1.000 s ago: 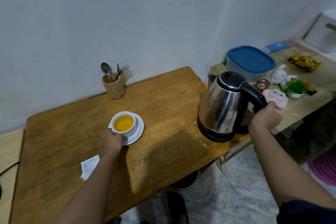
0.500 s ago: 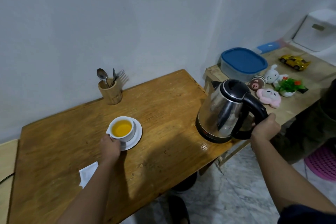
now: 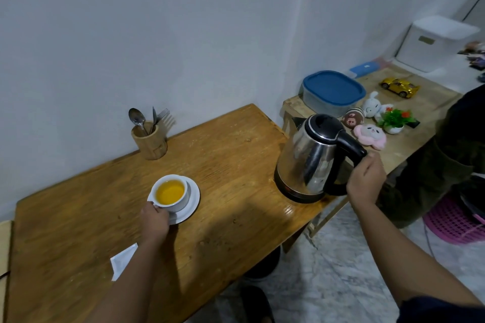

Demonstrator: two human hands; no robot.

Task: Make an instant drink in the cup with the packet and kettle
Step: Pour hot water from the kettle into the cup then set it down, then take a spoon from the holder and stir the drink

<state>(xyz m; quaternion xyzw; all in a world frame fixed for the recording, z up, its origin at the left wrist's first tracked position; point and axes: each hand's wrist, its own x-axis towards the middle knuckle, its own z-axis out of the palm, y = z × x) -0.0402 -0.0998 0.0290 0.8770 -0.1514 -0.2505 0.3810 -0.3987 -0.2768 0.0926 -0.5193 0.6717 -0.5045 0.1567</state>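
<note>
A white cup (image 3: 170,193) of yellow-orange drink stands on a white saucer (image 3: 193,199) on the wooden table (image 3: 236,165). My left hand (image 3: 154,221) grips the cup at its near side. A steel kettle (image 3: 309,162) with a black lid and handle stands upright at the table's right edge. My right hand (image 3: 366,182) is just right of the handle, fingers loosened and spread, fingertips still touching it. A white packet (image 3: 122,262) lies flat near the front, partly hidden by my left forearm.
A wooden holder (image 3: 149,141) with a spoon and forks stands by the wall. A lower side table (image 3: 420,102) to the right carries a blue-lidded tub (image 3: 333,90), small plush toys, a tiny plant and a yellow toy car. A pink basket (image 3: 451,220) sits on the floor.
The kettle came down and now rests on the table's right edge. My right hand has loosened its grip on the handle. The left hand has stayed on the cup.
</note>
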